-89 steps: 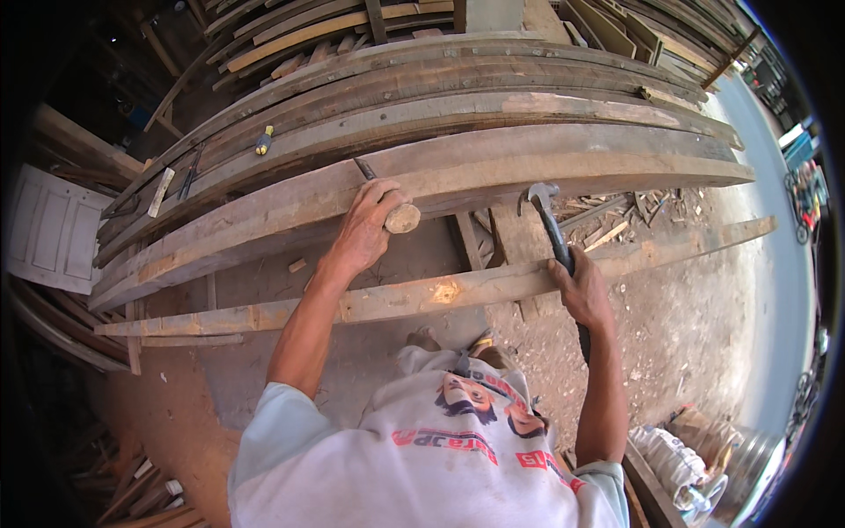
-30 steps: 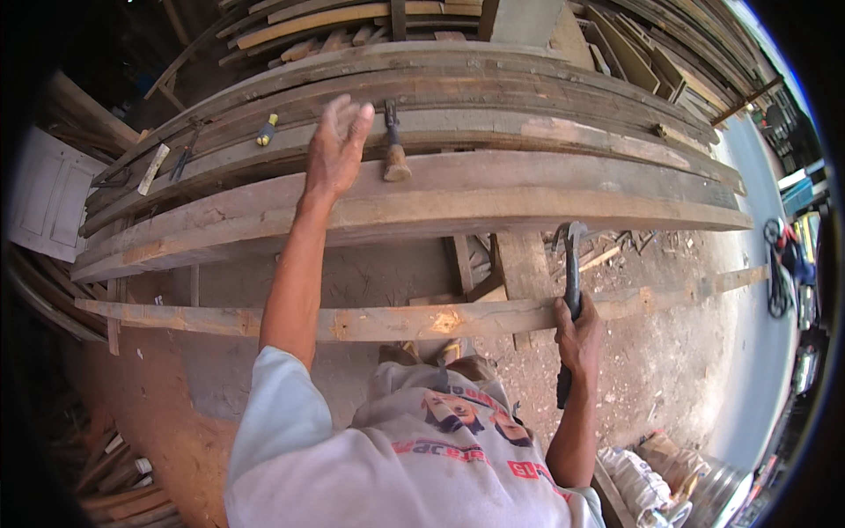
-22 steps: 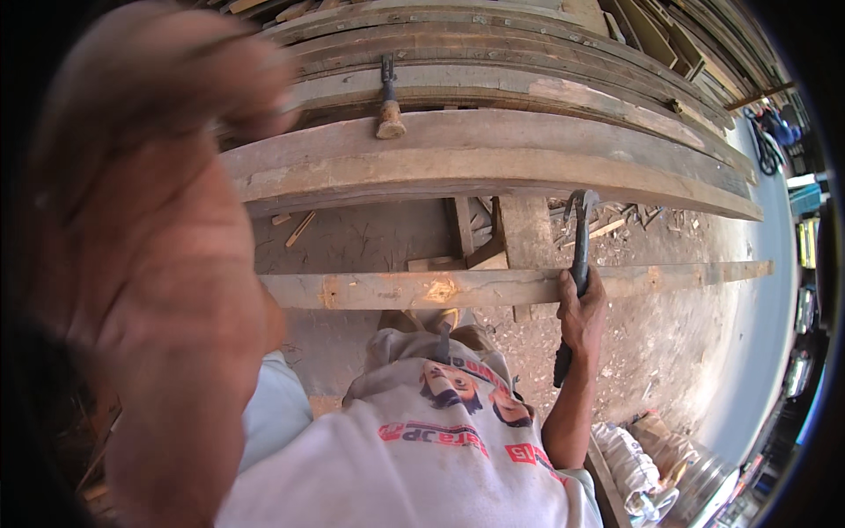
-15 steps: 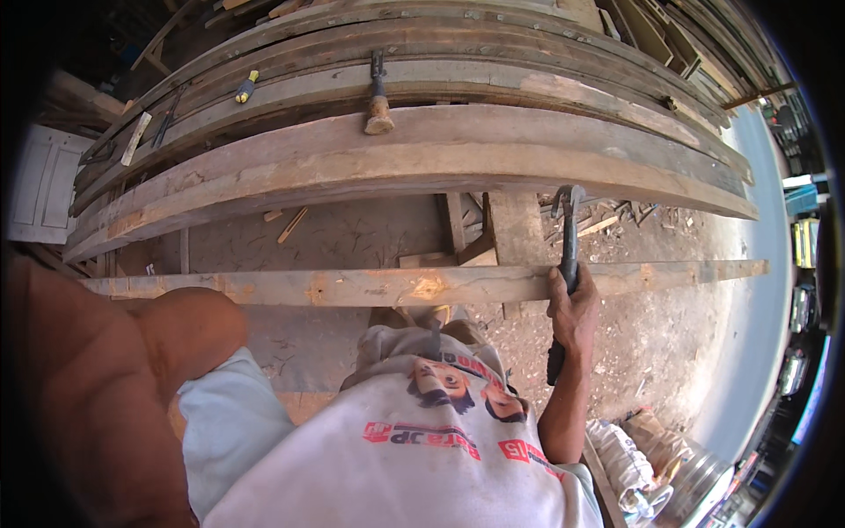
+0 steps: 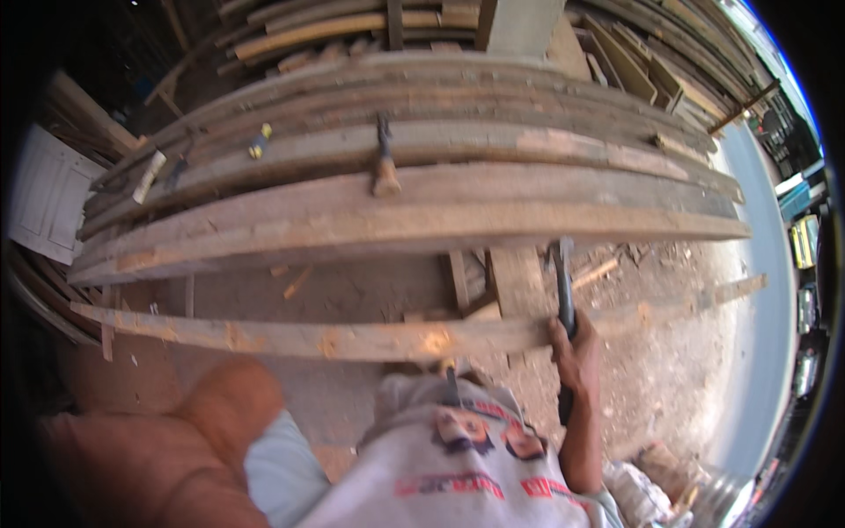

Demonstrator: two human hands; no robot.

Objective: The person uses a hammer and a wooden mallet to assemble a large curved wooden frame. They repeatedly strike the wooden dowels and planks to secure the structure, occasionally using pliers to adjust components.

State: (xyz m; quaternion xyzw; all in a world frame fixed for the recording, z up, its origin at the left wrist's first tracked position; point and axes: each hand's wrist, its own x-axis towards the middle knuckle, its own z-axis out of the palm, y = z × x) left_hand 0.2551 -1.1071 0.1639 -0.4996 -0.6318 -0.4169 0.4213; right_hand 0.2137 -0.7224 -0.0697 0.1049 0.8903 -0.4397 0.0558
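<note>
Grasping a hammer (image 5: 565, 286) in the right hand (image 5: 577, 354), near the narrow board (image 5: 383, 341), at right. Cannot tell about the left hand, out of view. Can see a chisel (image 5: 385, 160) lying on the thick beam (image 5: 502, 201), farther and left.

Right fingers (image 5: 584, 338) curled tight, left arm (image 5: 231, 400) sharply bent

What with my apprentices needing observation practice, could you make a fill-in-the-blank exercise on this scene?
The claw hammer is in the ____ hand. The yellow-and-dark tool lies to the ____ of the chisel. The chisel's near end is made of ____.

Missing words: right; left; wood.
</note>
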